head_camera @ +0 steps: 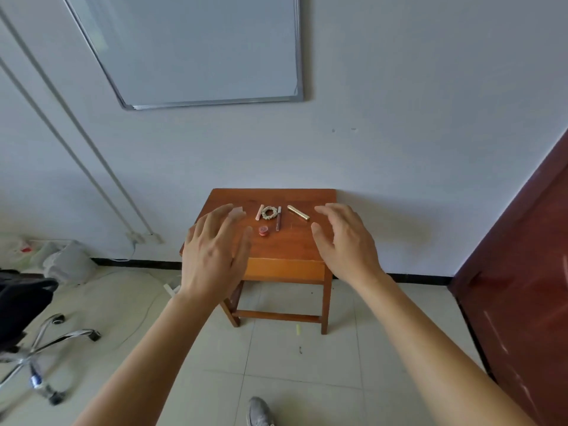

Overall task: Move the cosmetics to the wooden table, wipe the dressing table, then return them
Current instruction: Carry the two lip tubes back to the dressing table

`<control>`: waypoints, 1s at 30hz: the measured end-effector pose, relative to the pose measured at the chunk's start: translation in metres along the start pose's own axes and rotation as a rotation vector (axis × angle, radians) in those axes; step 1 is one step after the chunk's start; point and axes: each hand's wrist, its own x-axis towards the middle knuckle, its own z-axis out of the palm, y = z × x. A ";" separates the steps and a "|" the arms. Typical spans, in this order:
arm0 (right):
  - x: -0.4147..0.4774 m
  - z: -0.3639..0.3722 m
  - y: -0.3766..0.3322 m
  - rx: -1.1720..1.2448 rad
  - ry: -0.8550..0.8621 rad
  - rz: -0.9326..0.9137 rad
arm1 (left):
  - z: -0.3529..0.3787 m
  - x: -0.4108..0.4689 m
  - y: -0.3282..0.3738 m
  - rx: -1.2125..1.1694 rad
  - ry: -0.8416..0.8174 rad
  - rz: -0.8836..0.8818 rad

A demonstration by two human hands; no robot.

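**Left hand (212, 253), right hand (344, 244) over wooden table (276, 250)**

Both hands are hovering above the tabletop, fingers spread and relaxed, grasping nothing. Whiteboard (196, 47) is hanging on the wall above. Dark red door (522, 272) is standing at right. Office chair (30, 318) is sitting at left. Cosmetics are lying on the table between the hands:
- gold tube (298, 212), angled, nearest the right hand
- slim dark pen (278, 219)
- beaded ring (269, 213), sitting between the pen and the pink stick (260, 213)
- small red pot (263, 231), lying just beside the left thumb
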 end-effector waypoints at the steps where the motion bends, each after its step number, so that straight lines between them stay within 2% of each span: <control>1: 0.013 0.015 0.001 -0.006 -0.012 -0.006 | 0.011 0.009 -0.014 0.004 -0.017 -0.007; 6: 0.086 0.087 0.013 -0.076 -0.052 -0.023 | 0.071 0.062 -0.084 -0.066 -0.098 -0.076; 11: 0.150 0.160 0.017 -0.092 -0.131 0.053 | 0.128 0.120 -0.155 -0.120 -0.194 -0.128; 18: 0.196 0.221 0.045 -0.131 -0.215 0.193 | 0.218 0.181 -0.211 -0.193 -0.363 -0.070; 22: 0.219 0.251 0.073 -0.154 -0.297 0.224 | 0.272 0.195 -0.228 -0.129 -0.560 -0.024; 30: 0.255 0.311 0.136 -0.110 -0.472 0.276 | 0.346 0.201 -0.240 -0.033 -0.905 -0.083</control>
